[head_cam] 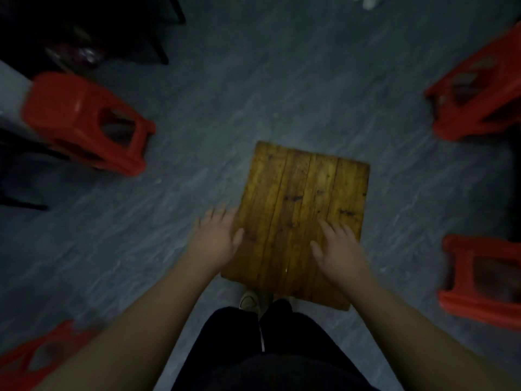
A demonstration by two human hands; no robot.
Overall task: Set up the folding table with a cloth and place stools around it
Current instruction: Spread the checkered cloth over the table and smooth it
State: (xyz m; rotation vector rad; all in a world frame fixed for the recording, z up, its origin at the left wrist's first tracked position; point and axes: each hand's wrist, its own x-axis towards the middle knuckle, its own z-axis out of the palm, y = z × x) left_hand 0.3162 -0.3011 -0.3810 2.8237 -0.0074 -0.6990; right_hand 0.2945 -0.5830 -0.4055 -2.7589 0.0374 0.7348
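One grey, streaked floor [282,80] spreads under everything. On it stands the small wooden table top [304,193], made of yellowish planks, bare, directly under and ahead of both hands.

Four red plastic stools ring it, all well apart from the hands. The far-left stool [70,114] lies ahead and to the left of the left hand, tipped towards the camera so its side opening shows. The far-right stool [479,88] sits ahead and to the right of the right hand. The near-right stool [485,280] is out to the right of the right hand, slightly behind it. The near-left stool [33,359] is behind and left of the left hand, partly cut off by the frame.

The left hand [217,241] hangs at the table's left edge, fingers spread and straight, thumb over the planks. The right hand [341,249] is over the table's right half, fingers splayed and gripping nothing. Blur hides whether either palm presses the wood.

A pale shoe [248,301] shows behind the hands, at the table's near edge.
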